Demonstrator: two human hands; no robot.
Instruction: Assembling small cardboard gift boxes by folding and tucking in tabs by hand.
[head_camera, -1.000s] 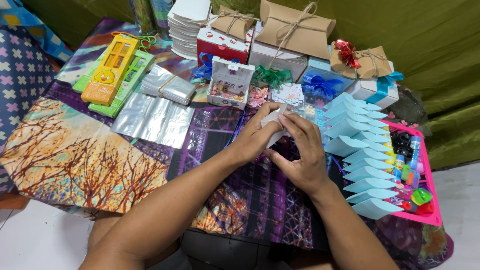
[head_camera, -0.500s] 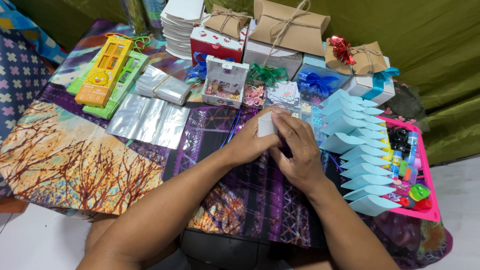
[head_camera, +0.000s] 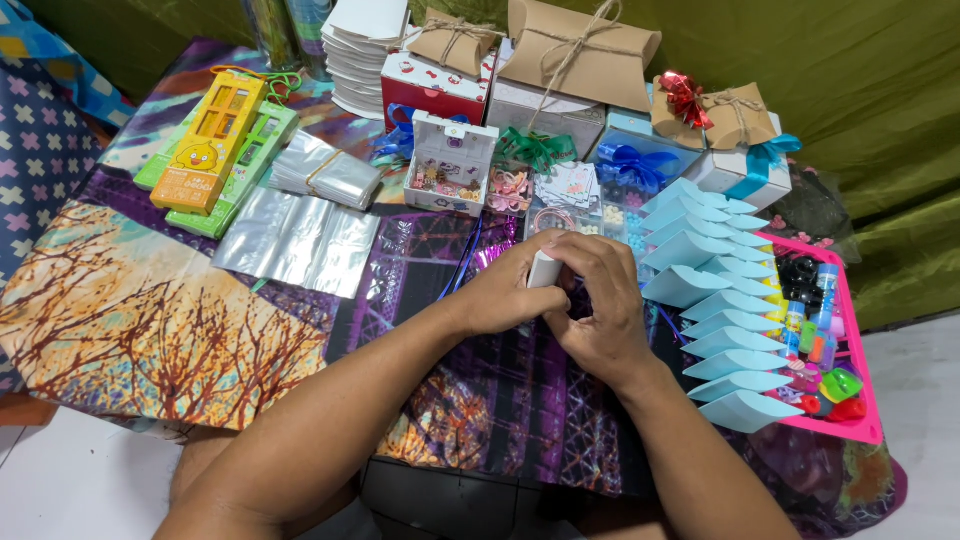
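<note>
At the far left of the table lay a yellow box (head_camera: 208, 145) on green packs (head_camera: 235, 170), then a stack of silvery plastic bags (head_camera: 300, 240) spread flat on the patterned cloth (head_camera: 150, 320). The left hand (head_camera: 505, 290) was curled around a small white box (head_camera: 543, 270), thumb and fingers pinching its near side. The right hand (head_camera: 600, 300) closed over the same box from the other side, fingers bent down on its top. The box sat between both palms, just above the cloth at the middle of the table; most of it was hidden, so whether its flap was shut I could not tell. It looked like a fold or tuck was in hand, and the next move would call for steady thumbs on the flap edge without crushing the card.

Beyond the hands stood an open trinket case (head_camera: 450, 165). To the right ran a row of pale blue folded boxes (head_camera: 715, 310), near the right wrist, easily knocked, and a pink tray (head_camera: 862, 400) of small toys.
</note>
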